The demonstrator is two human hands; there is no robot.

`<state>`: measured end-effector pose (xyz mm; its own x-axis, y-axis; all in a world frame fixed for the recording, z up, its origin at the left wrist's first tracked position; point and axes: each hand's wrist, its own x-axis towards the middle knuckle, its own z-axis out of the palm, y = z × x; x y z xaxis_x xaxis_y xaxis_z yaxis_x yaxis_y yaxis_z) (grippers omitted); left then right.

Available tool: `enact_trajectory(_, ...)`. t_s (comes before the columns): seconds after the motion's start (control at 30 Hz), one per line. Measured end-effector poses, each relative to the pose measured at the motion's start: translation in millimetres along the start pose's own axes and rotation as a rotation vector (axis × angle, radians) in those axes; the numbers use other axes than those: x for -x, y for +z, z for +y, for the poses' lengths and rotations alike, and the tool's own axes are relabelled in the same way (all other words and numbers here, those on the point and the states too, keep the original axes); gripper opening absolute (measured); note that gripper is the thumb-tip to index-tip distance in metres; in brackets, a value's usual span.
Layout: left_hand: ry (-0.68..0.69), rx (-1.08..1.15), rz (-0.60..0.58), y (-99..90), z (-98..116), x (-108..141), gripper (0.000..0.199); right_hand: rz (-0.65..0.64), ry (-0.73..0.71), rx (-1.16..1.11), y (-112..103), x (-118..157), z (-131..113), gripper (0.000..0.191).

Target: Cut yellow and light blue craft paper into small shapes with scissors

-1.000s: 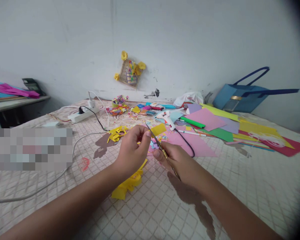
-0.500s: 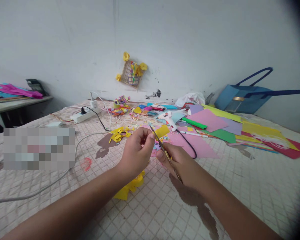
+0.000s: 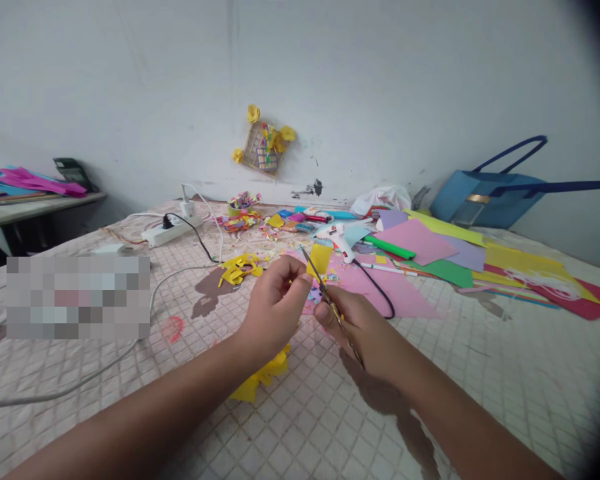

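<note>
My right hand (image 3: pixel 359 323) grips a pair of scissors (image 3: pixel 336 313) by the handles, blades pointing up and to the left. My left hand (image 3: pixel 277 303) pinches a small yellow paper piece (image 3: pixel 319 259) by its lower edge, and the blades lie across it near the fingertips. Whether the blades are parted is hard to make out. Under my left forearm, partly hidden, lies a heap of yellow paper shapes (image 3: pixel 263 377). Beyond my left hand are yellow paper scraps (image 3: pixel 239 267) on the patterned cloth.
A white glue gun (image 3: pixel 339 240) with a black cord lies behind my hands. Coloured paper sheets (image 3: pixel 417 240) spread to the right, near a blue bag (image 3: pixel 490 193). At left, a power strip (image 3: pixel 171 231) and a grey cable (image 3: pixel 115 360) cross the cloth.
The yellow paper piece has turned from slanting rightward to standing more upright behind the blades. Both hands stay almost in place, still holding the paper and scissors.
</note>
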<state>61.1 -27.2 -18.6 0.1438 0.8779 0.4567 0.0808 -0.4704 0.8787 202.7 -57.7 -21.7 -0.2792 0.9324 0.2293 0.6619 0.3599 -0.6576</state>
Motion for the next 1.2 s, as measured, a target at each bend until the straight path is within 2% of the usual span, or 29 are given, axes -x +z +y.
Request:
enact_trajectory(0.8,0.101,-0.173,-0.027,-4.9,4.4,-4.1,0.013,0.011,0.014,0.094,-2.0,0.6,2.5,0.038)
enact_trajectory(1.2,0.022,-0.084,-0.054,-1.0,3.7,-1.1,0.014,0.017,-0.008,0.039,-0.9,-0.5,1.6,0.043)
